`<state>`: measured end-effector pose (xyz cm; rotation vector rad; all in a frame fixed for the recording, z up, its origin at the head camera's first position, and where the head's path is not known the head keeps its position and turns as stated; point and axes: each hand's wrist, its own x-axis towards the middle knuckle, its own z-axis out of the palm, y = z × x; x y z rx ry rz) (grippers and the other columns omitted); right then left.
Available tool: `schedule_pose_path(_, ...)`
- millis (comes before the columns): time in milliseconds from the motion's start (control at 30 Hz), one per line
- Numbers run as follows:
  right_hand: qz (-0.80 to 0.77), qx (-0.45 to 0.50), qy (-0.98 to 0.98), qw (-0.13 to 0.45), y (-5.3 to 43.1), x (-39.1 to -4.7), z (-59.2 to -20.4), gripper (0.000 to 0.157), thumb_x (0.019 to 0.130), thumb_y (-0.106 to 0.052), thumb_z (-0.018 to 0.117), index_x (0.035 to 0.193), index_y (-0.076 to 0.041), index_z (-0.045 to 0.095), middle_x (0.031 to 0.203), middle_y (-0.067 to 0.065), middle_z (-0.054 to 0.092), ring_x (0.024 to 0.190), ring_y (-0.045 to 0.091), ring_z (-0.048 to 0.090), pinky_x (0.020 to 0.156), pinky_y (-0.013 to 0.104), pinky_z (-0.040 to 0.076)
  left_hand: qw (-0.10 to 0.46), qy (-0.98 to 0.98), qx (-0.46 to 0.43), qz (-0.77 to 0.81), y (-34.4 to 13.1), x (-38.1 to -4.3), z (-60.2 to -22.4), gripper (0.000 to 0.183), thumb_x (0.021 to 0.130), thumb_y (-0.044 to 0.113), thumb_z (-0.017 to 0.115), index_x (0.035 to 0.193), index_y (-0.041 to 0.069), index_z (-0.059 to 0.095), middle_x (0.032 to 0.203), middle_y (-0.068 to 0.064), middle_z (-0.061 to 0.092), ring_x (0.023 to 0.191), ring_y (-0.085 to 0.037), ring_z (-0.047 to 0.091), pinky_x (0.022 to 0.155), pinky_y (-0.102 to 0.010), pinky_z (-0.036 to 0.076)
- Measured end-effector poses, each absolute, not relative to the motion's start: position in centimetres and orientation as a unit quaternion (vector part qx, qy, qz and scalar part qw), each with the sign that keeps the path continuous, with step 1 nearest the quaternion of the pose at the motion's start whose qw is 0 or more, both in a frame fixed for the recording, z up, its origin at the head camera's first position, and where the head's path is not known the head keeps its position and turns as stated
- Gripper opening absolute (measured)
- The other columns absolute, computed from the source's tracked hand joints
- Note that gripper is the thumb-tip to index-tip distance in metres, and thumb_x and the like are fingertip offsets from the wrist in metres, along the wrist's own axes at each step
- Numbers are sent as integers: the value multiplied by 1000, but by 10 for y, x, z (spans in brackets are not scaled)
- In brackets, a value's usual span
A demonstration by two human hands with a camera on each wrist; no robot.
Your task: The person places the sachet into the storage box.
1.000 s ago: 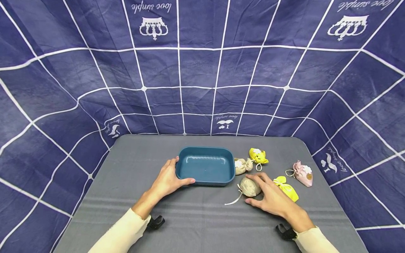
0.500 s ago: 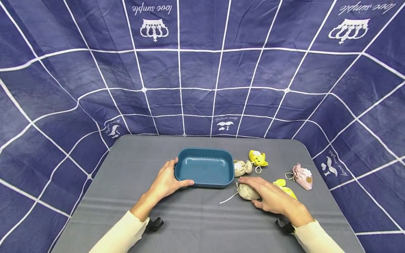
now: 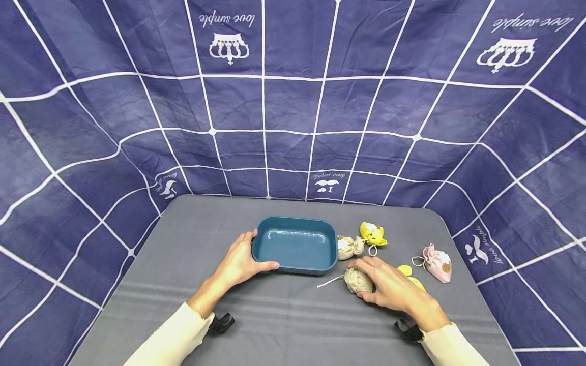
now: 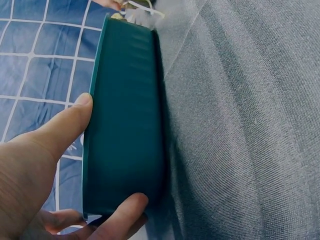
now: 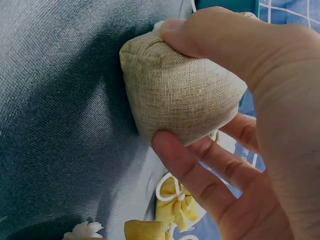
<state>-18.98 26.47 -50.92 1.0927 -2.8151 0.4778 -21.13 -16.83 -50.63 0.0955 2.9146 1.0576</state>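
Your left hand [image 3: 235, 262] grips the blue tray [image 3: 295, 249], your right hand [image 3: 394, 287] a beige pouch [image 3: 356, 281] at its near right; no pouch is inside yet, four other pouches [image 3: 437, 263] lie on the counter [image 3: 293, 325].

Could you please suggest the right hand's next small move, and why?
Perhaps lift the gripped beige pouch over the blue container: the right hand holds the pouch nearby, the left hand holds the container at one end, and the container looks empty.
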Motion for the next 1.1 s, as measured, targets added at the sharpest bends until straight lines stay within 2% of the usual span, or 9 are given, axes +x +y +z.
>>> schedule_pose_path(233,172,332,-926,51,266,-189,-510,59,85,-26,103,136,-27,74,123,-8,75,111,11,72,92,42,65,17,939,35,341,-168,-211,-506,128,78,56,107,170,-9,46,170,-29,58,157,-51,58,129,-66,52)
schedule_pose_path(400,186,316,-928,65,265,-187,-509,61,84,-26,104,136,-26,72,121,-10,75,109,9,71,92,40,65,6,941,37,336,-167,-212,-506,128,78,57,107,169,-10,47,166,-29,60,151,-50,63,126,-64,55)
schedule_pose_path(567,212,317,-920,90,261,-186,-507,64,80,-20,105,136,-20,72,119,-10,74,103,5,67,86,34,62,8,942,37,334,-167,-212,-507,128,78,59,106,169,-9,47,166,-29,59,150,-49,64,125,-63,56)
schedule_pose_path(733,214,329,-913,111,257,-189,-499,67,81,-20,105,138,-17,72,124,-6,76,101,4,66,84,32,62,8,943,38,332,-167,-212,-507,126,79,57,106,169,-9,48,165,-30,60,151,-51,63,125,-65,55)
schedule_pose_path(933,202,321,-918,115,250,-198,-483,70,84,-23,104,146,-15,71,136,1,78,103,6,68,87,37,64,8,943,39,330,-169,-212,-506,126,80,58,105,169,-9,47,163,-31,60,149,-52,64,124,-65,56)
schedule_pose_path(1100,215,320,-916,110,242,-202,-472,71,87,-22,103,149,-15,71,137,4,78,93,3,66,81,30,61,7,942,40,334,-169,-209,-507,125,80,57,106,168,-9,48,163,-31,61,148,-51,65,124,-64,56)
